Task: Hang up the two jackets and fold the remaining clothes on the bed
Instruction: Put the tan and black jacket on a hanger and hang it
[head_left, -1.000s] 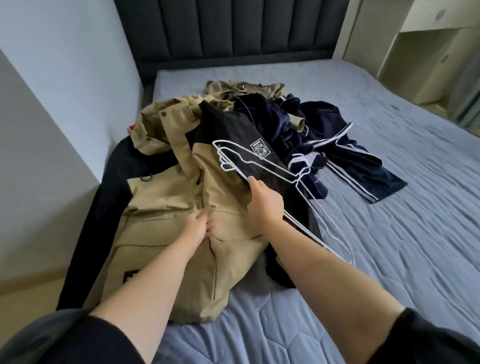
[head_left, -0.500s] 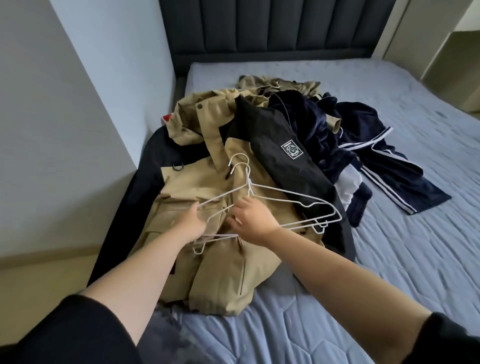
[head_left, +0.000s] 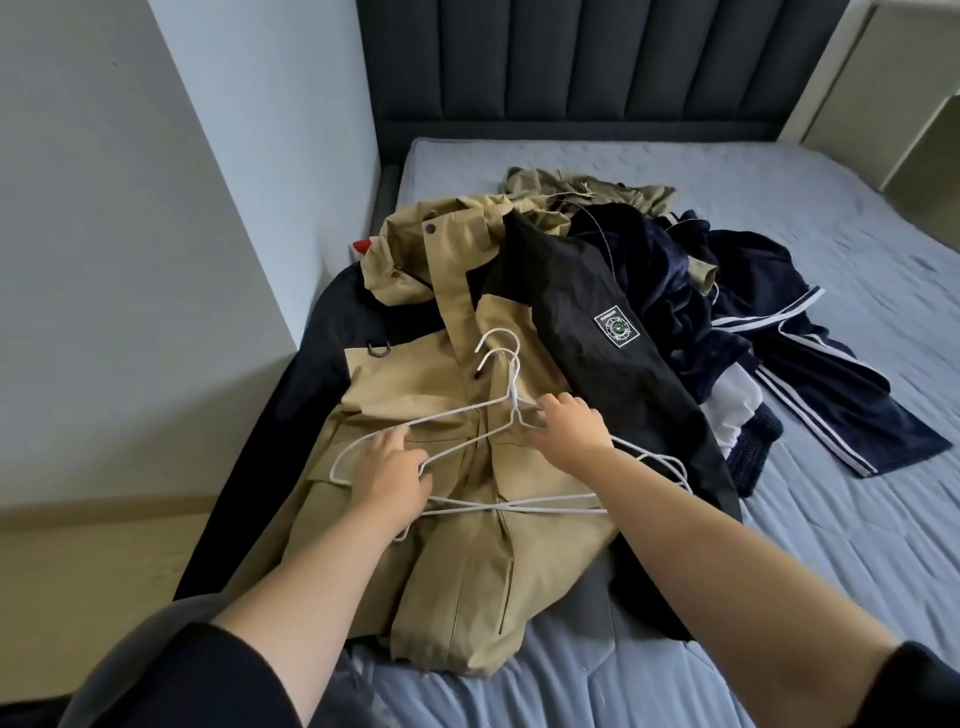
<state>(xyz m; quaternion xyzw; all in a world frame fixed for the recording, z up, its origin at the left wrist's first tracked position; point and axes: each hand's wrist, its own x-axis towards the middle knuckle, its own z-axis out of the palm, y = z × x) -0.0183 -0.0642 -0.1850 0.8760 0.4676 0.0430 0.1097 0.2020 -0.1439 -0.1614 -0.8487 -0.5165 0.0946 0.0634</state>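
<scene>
Hands on two white wire hangers (head_left: 498, 415) lying crossed on the tan-and-black jacket (head_left: 467, 545) at the near left of the bed (head_left: 779, 597). Left hand (head_left: 389, 475) grips the left shoulder of one hanger, fingers curled round the wire. Right hand (head_left: 571, 428) touches the hangers just below the necks, fingers spread and fairly straight; cannot tell if any finger hooks the wire. Both hooks point toward the headboard (head_left: 597, 67). Navy striped clothes (head_left: 805, 374) heaped to the right of the jacket, olive garment (head_left: 587, 187) behind them. Grey wall (head_left: 182, 208) on the left.
</scene>
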